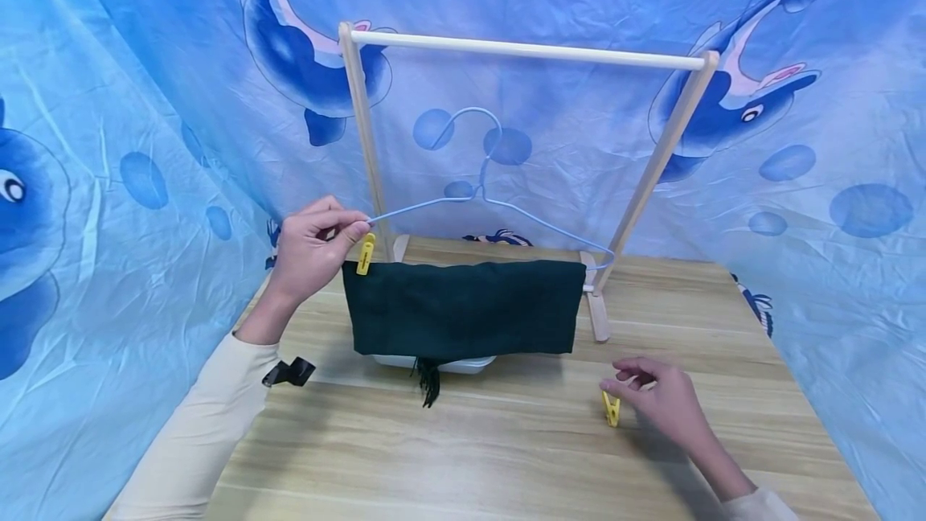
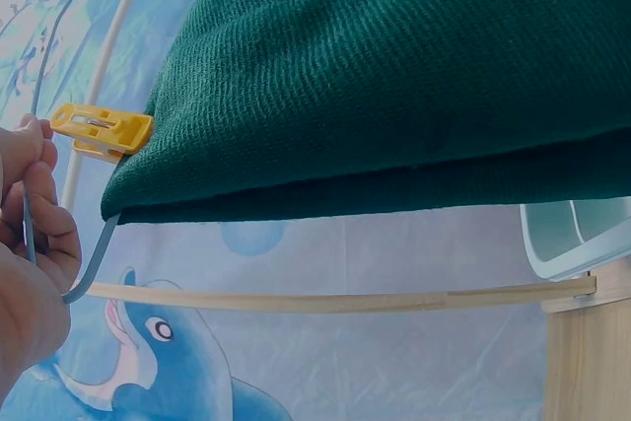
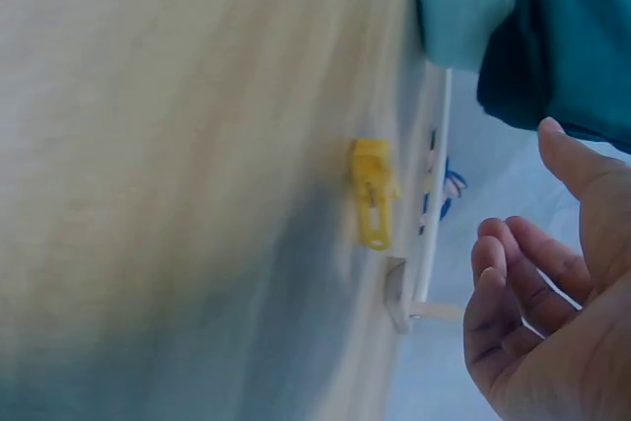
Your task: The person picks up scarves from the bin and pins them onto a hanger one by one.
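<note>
My left hand (image 1: 311, 244) pinches the left end of a light blue wire clothes hanger (image 1: 535, 219), its hook upward. Over the hanger's lower bar hangs a folded dark green scarf (image 1: 463, 308), with a black-looking fringe dangling below. A yellow clothespin (image 2: 104, 130) clips the scarf's upper left corner, right beside my left fingertips. My right hand (image 1: 661, 400) hovers over the table at the right, fingers loosely bent with nothing between them. Close by, a second yellow clothespin (image 3: 373, 194) rests on the table, apart from the fingers in the right wrist view.
Behind the hanger stands a wooden rack with a pale top rail (image 1: 528, 49) and slanted posts. A light-coloured plastic basin (image 1: 470, 364) sits partly hidden under the scarf. The wooden table (image 1: 434, 465) is enclosed by blue dolphin-print curtains (image 1: 832, 304).
</note>
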`<move>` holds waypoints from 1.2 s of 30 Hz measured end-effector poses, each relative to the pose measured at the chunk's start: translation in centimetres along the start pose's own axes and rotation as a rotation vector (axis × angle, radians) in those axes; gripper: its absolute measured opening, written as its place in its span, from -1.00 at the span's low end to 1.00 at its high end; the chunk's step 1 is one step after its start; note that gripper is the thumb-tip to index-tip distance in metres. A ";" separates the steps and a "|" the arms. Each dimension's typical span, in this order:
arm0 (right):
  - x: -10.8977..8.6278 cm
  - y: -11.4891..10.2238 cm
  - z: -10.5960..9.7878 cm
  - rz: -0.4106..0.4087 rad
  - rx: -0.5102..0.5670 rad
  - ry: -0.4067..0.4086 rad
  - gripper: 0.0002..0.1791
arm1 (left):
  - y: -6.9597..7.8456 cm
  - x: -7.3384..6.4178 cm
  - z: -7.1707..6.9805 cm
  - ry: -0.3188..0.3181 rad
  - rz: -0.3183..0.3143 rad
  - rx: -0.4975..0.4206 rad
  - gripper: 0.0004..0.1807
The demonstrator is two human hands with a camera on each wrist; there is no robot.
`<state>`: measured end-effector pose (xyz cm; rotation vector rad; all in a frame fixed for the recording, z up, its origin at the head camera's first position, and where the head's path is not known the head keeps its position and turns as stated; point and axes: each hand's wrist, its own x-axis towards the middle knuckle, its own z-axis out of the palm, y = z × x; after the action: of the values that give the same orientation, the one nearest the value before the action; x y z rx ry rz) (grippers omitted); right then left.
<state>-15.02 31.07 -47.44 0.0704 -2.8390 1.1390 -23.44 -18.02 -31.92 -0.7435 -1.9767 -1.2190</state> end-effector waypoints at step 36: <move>-0.3 2.3 2.8 0.088 -0.220 -0.126 -0.37 | 0.2 -0.2 -0.1 -0.011 0.012 -0.018 -0.89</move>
<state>-15.09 30.76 -51.04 0.0038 -3.0880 0.8569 -23.13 -18.08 -31.95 -0.7710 -1.9700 -1.2298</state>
